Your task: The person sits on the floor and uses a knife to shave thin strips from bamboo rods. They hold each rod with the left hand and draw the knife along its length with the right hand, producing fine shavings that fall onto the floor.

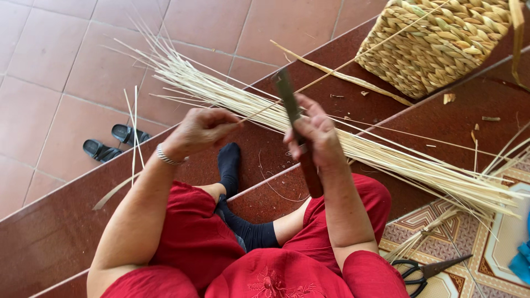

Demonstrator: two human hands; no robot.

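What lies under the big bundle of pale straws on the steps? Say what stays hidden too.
Under the bundle of straws lie dark red steps and, at its right end, a patterned mat. Whatever sits directly beneath the thick part of the bundle is covered.

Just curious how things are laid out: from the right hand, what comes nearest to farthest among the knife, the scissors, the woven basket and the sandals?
1. Knife, in the right hand.
2. Basket, upper right.
3. Scissors, lower right; too close to the basket to call.
4. Sandals, far left.
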